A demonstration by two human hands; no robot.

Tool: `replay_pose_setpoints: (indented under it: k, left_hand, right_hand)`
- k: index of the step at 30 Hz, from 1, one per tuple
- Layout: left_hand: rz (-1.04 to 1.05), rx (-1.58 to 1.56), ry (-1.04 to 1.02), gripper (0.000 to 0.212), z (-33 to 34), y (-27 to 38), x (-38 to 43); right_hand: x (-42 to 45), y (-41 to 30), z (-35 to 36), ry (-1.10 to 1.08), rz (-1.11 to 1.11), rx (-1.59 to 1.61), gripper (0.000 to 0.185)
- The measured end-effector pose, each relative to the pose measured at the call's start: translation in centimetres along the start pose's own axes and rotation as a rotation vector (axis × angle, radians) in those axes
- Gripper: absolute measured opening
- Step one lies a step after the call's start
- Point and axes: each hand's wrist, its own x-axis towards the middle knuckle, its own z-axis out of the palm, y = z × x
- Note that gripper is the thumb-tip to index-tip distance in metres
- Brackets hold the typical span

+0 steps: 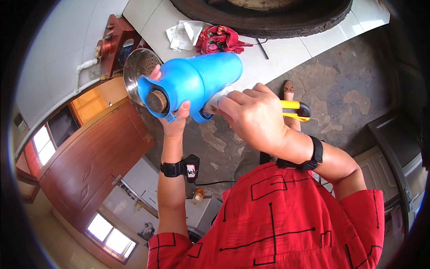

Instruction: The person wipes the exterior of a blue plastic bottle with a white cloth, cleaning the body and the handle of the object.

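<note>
A blue thermos flask lies tilted on its side, its cork stopper in the mouth and turned towards me. My left hand grips it around the neck end, with fingers showing on both sides. My right hand is closed on a yellow-and-black handle that sticks out past its heel. Below its fingers, a whitish, brownish wad or head touches the flask near the blue side handle. Whether that piece is cloth or bristles cannot be told.
Behind the flask, a crumpled red cloth, papers and a dark thin stick lie on a white tiled counter. A large dark round rim stands further back. A perforated steel bowl is at the left.
</note>
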Motion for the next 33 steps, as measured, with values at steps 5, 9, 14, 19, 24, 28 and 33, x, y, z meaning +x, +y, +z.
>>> replay_pose_setpoints:
  k: [5, 9, 14, 19, 24, 28, 33]
  left_hand:
    - [0.000, 0.005, -0.012, 0.086, 0.0, 0.1, 0.1]
    - [0.023, -0.018, -0.036, 0.085, 0.2, -0.3, 0.3]
    - [0.062, -0.034, -0.134, 0.084, -0.9, -0.1, 2.6]
    - [0.172, 0.106, -0.134, 0.090, -1.3, -0.3, 2.3]
    - [0.070, 0.081, -0.086, 0.102, -1.9, -1.1, 1.0]
    - [0.061, -0.015, -0.129, 0.127, -2.2, -0.2, 1.3]
    - [0.122, 0.059, -0.097, 0.131, -3.5, -0.6, -0.2]
  right_hand:
    - [-0.1, -0.7, 1.3, 0.014, -0.014, -0.019, 0.012]
    - [-1.2, -0.1, 0.7, -0.055, -0.005, -0.035, 0.010]
    - [-1.8, 2.2, -1.0, -0.200, 0.478, 0.588, 0.015]
    - [-2.7, 3.0, -1.3, -0.118, 0.633, 1.142, 0.015]
    - [-2.4, 1.5, -2.8, -0.097, 0.659, 1.149, 0.014]
    - [-2.5, 0.4, -3.0, -0.067, 0.614, 1.261, 0.013]
    - [-2.7, -1.8, -4.0, -0.084, 0.576, 1.333, 0.012]
